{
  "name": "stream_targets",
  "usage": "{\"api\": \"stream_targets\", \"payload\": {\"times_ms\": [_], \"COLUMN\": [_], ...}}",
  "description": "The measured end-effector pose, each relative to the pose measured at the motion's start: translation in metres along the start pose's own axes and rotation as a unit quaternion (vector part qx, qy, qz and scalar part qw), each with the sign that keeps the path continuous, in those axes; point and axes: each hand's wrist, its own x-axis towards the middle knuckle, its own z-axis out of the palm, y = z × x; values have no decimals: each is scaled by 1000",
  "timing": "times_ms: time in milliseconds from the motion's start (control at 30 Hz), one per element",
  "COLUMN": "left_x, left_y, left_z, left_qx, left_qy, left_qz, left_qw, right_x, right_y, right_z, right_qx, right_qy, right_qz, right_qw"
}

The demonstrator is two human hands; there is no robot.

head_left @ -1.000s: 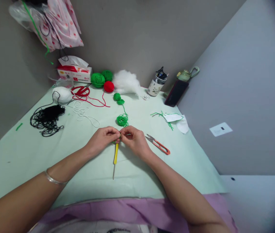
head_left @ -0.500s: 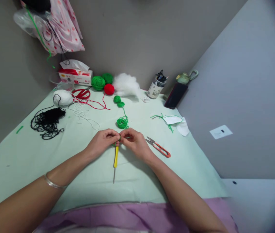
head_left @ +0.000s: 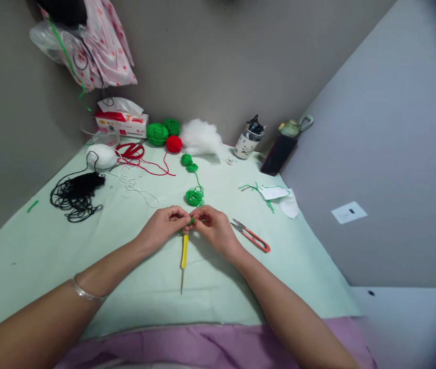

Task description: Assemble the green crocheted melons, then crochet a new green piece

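Left hand point(head_left: 163, 225) and right hand point(head_left: 215, 229) pinching a small green yarn piece point(head_left: 191, 221) between them over table point(head_left: 133, 292), yellow-handled tool point(head_left: 184, 252) jutting toward body, coiled green yarn point(head_left: 194, 197) just beyond, orange snips point(head_left: 255, 238) near right hand, black yarn point(head_left: 80, 190) farther left.

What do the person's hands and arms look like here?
The left hand and right hand are ungloved; the left forearm and right forearm are sleeveless in view. A shiny silver-coloured bangle circles the left forearm; none shows on the right.
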Motion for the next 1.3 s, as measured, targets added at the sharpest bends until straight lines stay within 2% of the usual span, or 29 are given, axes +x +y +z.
{"api": "stream_targets", "payload": {"times_ms": [200,600,1033,1300], "left_x": [0,0,3,3], "left_y": [-3,0,-4,-5], "left_z": [0,7,0,0], "left_qx": [0,10,-13,-17], "left_qy": [-1,37,3,9], "left_qz": [6,-5,-27,-34], "left_qw": [1000,999,1000,999], "right_x": [1,-1,5,5], "right_y": [0,-6,4,2], "right_z": [-1,1,-6,-10], "right_qx": [-4,-21,113,149], "right_qy": [7,17,-45,-70], "right_qz": [1,-11,77,95], "right_qw": [1000,1000,990,982]}}
